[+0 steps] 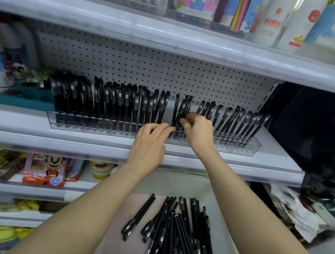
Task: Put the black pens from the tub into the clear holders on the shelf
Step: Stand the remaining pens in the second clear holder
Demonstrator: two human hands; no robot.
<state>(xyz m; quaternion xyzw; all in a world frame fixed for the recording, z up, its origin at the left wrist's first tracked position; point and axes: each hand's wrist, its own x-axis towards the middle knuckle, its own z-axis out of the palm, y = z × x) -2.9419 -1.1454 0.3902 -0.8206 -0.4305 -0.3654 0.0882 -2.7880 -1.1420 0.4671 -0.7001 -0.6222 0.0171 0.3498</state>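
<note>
A row of clear holders point(247, 148) runs along the middle shelf, packed with upright black pens point(108, 104) on the left and leaning ones on the right. My right hand point(199, 132) grips several black pens point(181, 112) at the gap in the middle of the row. My left hand point(149, 143) reaches in beside it, fingertips pinching the lower part of one of those pens. Below, a pale tub point(118, 233) holds a loose pile of black pens point(176, 231).
A white pegboard point(147, 65) backs the shelf. A teal tray point(24, 97) stands left of the holders. The shelf above carries coloured packs and white bottles point(271, 18). Lower shelves at left hold toy packs point(45, 171). A dark mass point(312, 128) sits at right.
</note>
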